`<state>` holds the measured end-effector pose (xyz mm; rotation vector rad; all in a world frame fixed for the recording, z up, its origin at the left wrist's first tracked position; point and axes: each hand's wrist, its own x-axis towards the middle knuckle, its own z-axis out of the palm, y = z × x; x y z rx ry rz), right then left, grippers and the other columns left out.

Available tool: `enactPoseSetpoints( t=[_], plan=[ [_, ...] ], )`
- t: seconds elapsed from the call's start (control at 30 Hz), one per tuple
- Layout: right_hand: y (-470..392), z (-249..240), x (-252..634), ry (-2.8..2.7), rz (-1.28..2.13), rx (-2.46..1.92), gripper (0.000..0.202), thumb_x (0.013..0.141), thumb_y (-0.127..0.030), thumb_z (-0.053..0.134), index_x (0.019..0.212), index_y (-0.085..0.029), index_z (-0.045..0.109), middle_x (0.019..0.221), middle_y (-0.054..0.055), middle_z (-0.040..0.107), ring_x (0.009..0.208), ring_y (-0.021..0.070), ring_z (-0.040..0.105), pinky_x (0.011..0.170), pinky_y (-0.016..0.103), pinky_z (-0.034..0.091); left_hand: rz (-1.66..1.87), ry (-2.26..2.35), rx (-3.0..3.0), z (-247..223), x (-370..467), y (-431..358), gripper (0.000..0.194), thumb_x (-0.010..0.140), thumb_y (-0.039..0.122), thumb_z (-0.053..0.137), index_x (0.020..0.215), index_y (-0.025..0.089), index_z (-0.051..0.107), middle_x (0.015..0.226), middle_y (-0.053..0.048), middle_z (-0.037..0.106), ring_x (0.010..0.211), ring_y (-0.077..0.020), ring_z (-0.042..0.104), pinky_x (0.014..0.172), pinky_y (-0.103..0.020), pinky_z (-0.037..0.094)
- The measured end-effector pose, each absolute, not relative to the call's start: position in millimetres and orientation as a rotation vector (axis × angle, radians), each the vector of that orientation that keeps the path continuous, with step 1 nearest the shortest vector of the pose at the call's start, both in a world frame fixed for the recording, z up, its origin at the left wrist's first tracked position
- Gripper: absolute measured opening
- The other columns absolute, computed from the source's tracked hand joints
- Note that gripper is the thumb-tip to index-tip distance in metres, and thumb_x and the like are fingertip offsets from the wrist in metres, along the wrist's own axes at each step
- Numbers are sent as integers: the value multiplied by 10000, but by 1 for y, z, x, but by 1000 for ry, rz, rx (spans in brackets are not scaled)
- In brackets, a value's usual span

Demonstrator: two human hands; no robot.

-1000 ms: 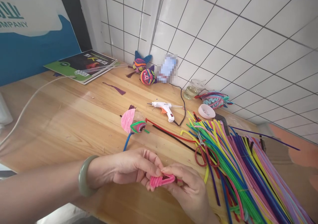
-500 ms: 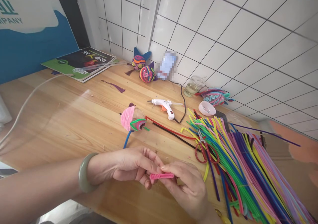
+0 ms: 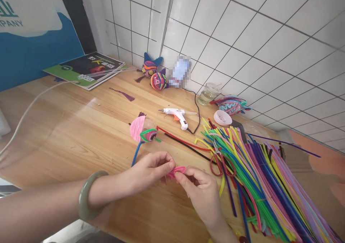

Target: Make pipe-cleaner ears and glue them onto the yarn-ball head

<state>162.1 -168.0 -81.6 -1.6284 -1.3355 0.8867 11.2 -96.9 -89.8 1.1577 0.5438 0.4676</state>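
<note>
Between my two hands is a short, bent pink pipe cleaner (image 3: 179, 169), its strands looped and twisted together. The fingertips of my left hand (image 3: 153, 169) pinch its left end, and a green bangle circles that wrist. From the right, my right hand (image 3: 201, 189) grips the other end between thumb and fingers. Just beyond my left hand sits a clear ball partly wrapped in pink (image 3: 138, 128), with a green-edged eye shape (image 3: 149, 135) on its side. A blue pipe cleaner (image 3: 137, 154) sticks out below it.
A white glue gun (image 3: 176, 115) lies behind the ball. Red-handled scissors (image 3: 221, 164) rest on a large bundle of coloured pipe cleaners (image 3: 258, 178) at the right. Farther back are a glass jar (image 3: 207, 95), a small pink bowl (image 3: 222, 117), finished figures (image 3: 158, 80) and a book (image 3: 86, 68).
Both hands have moved slightly up, away from my body. The pink pipe cleaner has turned from a flat, straight strip into a more open loop between my fingers.
</note>
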Motion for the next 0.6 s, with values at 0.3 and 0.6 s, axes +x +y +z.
enactPoseSetpoints(
  t=[0.3, 0.6],
  plan=[
    [-164, -82, 166, -1218, 1193, -1597, 270, 778, -380, 561, 704, -138, 654, 507, -23, 526, 410, 61, 368, 385, 178, 303, 485, 686, 1277, -95, 13, -93, 306, 763, 421, 554, 737, 119, 597, 623, -10, 584, 551, -93, 496, 517, -198, 390],
    [-166, -78, 169, -1171, 1356, -1539, 303, 742, -341, 617, 971, -144, 595, 647, 16, 633, 514, 96, 512, 476, 193, 389, 577, 787, 1356, -93, 12, -91, 291, 780, 402, 528, 683, 132, 571, 589, 3, 558, 518, -92, 491, 490, -195, 372]
  ],
)
